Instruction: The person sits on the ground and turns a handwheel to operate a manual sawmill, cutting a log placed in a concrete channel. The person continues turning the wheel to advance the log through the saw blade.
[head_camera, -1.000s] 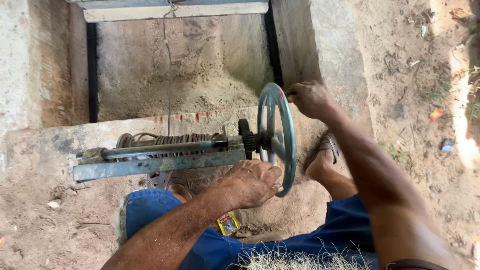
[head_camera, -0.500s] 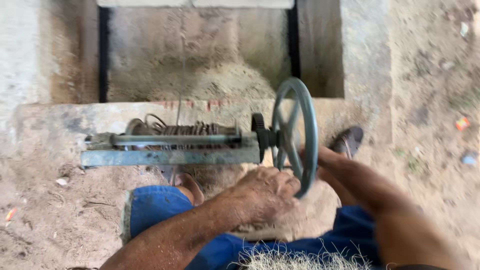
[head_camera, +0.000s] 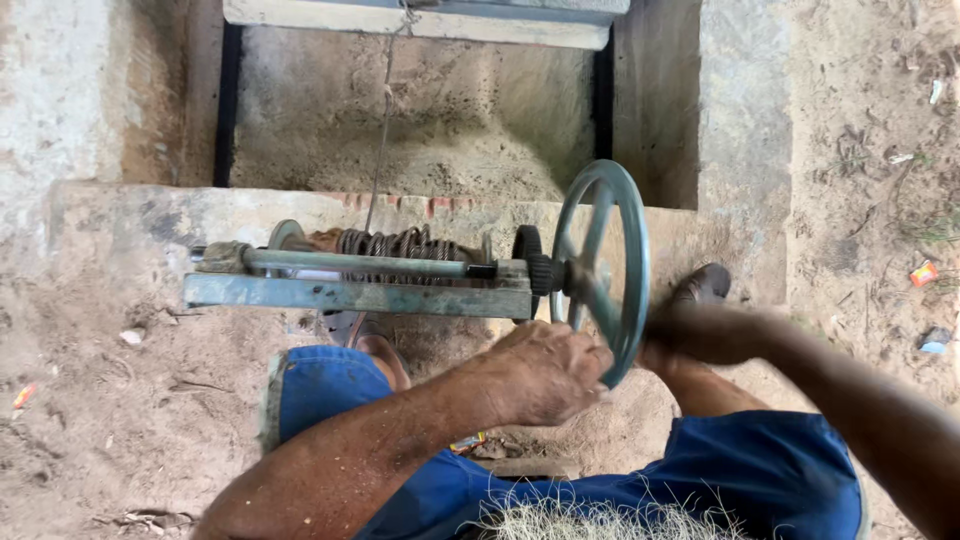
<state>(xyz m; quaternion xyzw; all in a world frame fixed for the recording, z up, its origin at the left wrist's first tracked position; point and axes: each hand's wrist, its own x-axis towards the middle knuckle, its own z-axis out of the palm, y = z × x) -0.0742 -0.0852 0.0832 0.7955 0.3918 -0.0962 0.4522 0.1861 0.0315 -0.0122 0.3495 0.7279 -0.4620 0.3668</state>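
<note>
Since a second ago the right hand (head_camera: 700, 335) has dropped from the wheel (head_camera: 600, 270) top to its lower rim, fingers closed there, opposite the left hand (head_camera: 545, 375) gripping the near side, axle lying leftward.

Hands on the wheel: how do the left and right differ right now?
The left hand shows sharp, knuckles up, gripping the wheel rim at its lowest point. The right hand is motion-blurred, on the rim's lower right side, partly hidden behind it. Both touch the same blue-green wheel.
</note>
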